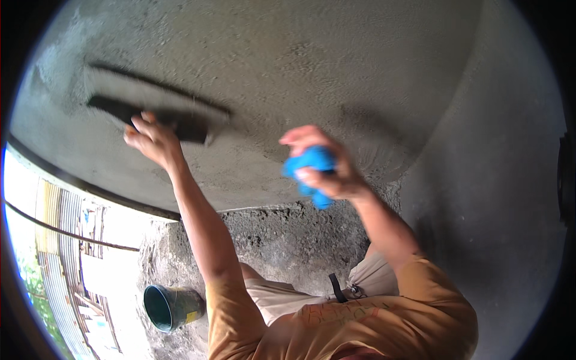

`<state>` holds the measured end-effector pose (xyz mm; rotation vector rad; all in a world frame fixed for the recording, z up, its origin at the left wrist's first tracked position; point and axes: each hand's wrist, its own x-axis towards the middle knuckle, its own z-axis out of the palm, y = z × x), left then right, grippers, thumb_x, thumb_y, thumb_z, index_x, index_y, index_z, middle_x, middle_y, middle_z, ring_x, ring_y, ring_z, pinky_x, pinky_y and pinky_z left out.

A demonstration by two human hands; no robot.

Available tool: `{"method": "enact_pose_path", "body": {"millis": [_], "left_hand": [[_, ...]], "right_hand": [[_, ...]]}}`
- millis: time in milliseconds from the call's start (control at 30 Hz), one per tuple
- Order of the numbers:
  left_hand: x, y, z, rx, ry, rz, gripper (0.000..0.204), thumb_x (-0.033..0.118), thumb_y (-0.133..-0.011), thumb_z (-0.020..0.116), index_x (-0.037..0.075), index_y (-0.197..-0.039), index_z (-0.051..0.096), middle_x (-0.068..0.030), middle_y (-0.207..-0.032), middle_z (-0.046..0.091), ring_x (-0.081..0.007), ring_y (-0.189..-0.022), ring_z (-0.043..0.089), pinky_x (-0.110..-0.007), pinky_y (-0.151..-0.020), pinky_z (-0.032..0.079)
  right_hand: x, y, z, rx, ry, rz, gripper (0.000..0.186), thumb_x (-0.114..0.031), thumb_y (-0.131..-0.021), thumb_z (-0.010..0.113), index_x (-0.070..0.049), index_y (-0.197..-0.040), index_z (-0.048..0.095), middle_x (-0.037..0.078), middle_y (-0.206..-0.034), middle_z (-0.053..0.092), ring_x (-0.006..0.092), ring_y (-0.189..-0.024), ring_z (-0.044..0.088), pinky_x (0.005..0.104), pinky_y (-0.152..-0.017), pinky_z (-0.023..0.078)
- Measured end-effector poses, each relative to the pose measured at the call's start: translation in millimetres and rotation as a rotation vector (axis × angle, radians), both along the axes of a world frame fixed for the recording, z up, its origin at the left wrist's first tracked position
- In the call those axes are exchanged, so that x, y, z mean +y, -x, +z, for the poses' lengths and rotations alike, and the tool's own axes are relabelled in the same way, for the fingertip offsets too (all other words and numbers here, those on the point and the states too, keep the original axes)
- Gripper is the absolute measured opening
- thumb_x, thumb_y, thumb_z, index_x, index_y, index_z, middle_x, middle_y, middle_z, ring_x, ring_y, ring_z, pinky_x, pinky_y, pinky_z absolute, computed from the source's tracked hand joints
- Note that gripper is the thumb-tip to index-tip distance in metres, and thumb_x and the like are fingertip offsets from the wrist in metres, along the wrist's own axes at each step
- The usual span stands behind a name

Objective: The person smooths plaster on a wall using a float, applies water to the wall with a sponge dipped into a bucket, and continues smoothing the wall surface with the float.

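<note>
My left hand (155,141) is closed on a long, dark plastering float (153,96), which lies along the wet grey plaster of the wall (270,66). The fingers wrap its near side, and the handle is mostly hidden behind them. Further right, my right hand (341,174) grips a crumpled bright blue piece (315,161), cloth or sponge; motion blur hides which. That hand hangs in front of the wall, to the right of the float. Fine ridges and rough patches mark the plaster between the two hands.
A dark green bucket (174,307) lies tilted at lower left on the rough concrete floor (276,237). A smooth grey side wall (480,198) meets the plastered wall at right. At left, past an edge, stand corrugated sheets (54,240) in bright light.
</note>
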<state>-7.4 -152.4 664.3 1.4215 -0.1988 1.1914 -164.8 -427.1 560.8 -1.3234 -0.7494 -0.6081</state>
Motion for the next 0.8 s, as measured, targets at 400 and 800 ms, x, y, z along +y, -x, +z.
{"method": "enact_pose_path", "body": {"millis": [400,800], "left_hand": [[-135,87,-86,0.458,-0.43,-0.571,0.03,0.027,-0.102,0.058,0.001,-0.108,0.043,-0.0123,-0.081,0.065,-0.0208,-0.072,0.064,-0.036,-0.06,0.051],[-65,75,83,-0.412,-0.494,-0.346,0.056,0.036,-0.092,0.072,0.0,-0.13,0.054,-0.017,-0.121,0.054,-0.0283,-0.107,0.057,-0.038,-0.092,0.048]], "right_hand": [[28,-39,-56,0.024,-0.068,-0.445,0.037,-0.029,-0.093,0.059,-0.003,-0.117,0.049,0.015,-0.116,0.054,0.0248,-0.105,0.054,0.0399,-0.092,0.044],[74,-155,170,-0.249,-0.049,-0.111,0.052,-0.059,-0.097,0.055,-0.016,-0.122,0.043,0.015,-0.122,0.048,0.0203,-0.111,0.052,0.0359,-0.092,0.05]]}}
